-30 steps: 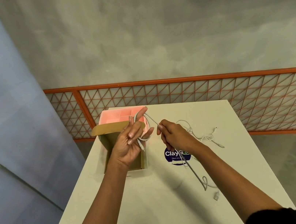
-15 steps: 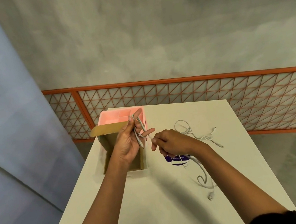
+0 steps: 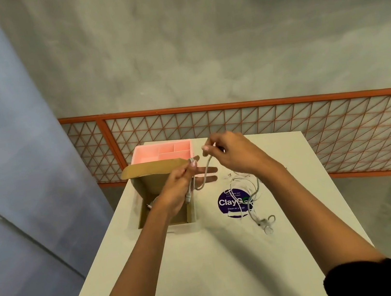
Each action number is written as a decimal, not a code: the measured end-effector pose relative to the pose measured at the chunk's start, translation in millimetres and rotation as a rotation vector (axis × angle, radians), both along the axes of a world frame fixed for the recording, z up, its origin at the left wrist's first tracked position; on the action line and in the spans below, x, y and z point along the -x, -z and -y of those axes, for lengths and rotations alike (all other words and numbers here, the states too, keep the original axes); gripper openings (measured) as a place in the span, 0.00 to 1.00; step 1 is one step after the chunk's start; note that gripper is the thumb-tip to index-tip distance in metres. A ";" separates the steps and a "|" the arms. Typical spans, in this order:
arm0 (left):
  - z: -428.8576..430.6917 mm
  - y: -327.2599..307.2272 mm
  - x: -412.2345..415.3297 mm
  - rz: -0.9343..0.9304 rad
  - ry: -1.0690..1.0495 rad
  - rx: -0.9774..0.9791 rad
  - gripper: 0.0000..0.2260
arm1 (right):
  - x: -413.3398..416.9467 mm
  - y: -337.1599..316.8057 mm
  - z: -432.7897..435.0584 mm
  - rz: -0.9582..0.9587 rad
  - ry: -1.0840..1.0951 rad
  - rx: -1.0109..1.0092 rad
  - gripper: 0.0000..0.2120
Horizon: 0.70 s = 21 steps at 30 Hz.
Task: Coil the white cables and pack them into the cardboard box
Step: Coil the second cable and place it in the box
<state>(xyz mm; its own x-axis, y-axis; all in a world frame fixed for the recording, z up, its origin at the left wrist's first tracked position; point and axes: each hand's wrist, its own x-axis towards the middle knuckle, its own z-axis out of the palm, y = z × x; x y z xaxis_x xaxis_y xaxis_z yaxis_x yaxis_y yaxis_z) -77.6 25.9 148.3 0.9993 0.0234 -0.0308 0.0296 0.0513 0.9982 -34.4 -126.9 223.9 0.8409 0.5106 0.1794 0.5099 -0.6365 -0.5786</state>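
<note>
Thumb and forefinger of the left hand (image 3: 178,191) are pinching the white cable (image 3: 205,173) above the cardboard box (image 3: 150,169), with the other fingers (image 3: 208,171) stretching straight. The right hand (image 3: 236,157) is pinching it higher, right of the box, with the wrist bent down. The slack is trailing onto the worktop (image 3: 218,258) right of the box.

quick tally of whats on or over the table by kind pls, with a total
white cables: 2 (thicker white cable pinched by the left hand and the right hand; thinner white cable loose on the table; they tangle, so 2 is my best reading)
cardboard box: 1
pink tray: 1
round purple sticker: 1
total: 5
</note>
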 end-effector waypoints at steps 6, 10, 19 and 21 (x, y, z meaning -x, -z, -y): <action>2.8 -7.8 9.8 -0.017 0.280 0.270 0.19 | -16.5 2.6 6.1 -0.218 -0.086 -0.313 0.08; 0.8 -10.4 11.8 0.020 0.402 0.532 0.19 | -17.7 6.1 9.0 -0.281 -0.141 -0.452 0.09; -6.3 -8.7 9.3 0.080 0.597 0.866 0.12 | -7.3 20.0 17.9 -0.377 -0.202 -0.382 0.16; -8.4 -11.0 9.1 0.083 0.608 0.870 0.12 | -3.9 25.6 18.1 -0.431 -0.236 -0.332 0.15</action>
<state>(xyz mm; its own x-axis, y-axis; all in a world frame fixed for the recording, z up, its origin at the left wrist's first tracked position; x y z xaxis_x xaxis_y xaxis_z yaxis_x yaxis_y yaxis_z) -86.7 34.3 159.2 0.8353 -0.4777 0.2722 0.2236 0.7474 0.6255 -30.5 -145.0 198.3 0.7438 0.6677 0.0288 0.2902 -0.2838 -0.9139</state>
